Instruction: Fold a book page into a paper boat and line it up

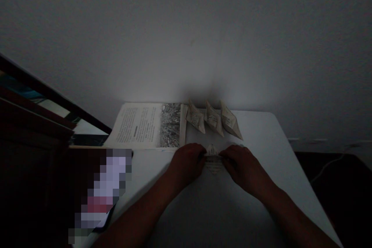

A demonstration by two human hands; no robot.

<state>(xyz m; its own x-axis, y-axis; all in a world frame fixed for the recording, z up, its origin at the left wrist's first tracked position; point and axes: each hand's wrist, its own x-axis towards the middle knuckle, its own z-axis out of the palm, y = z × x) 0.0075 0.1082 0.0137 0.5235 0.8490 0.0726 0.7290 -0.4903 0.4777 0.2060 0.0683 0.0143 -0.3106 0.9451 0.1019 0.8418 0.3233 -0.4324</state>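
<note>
Between my two hands is a small piece of folded printed paper (214, 164), diamond-like in outline, low over the white table. My left hand (190, 161) pinches its left corner, fingers bent and closed. On the opposite corner, my right hand (240, 164) grips in the same way. Just beyond the hands stand three folded paper boats in a row: a left one (196, 117), a middle one (214, 119) and a right one (231, 121). They are made of similar printed paper. My fingertips are partly lost in shadow.
An open book (139, 126) with a dark picture on one page lies at the back left, against the wall (186, 38). A phone (104, 193), its screen blurred out, is at the table's left edge. The white table (261, 131) ends at the right beside a dark area with a cable (328, 167).
</note>
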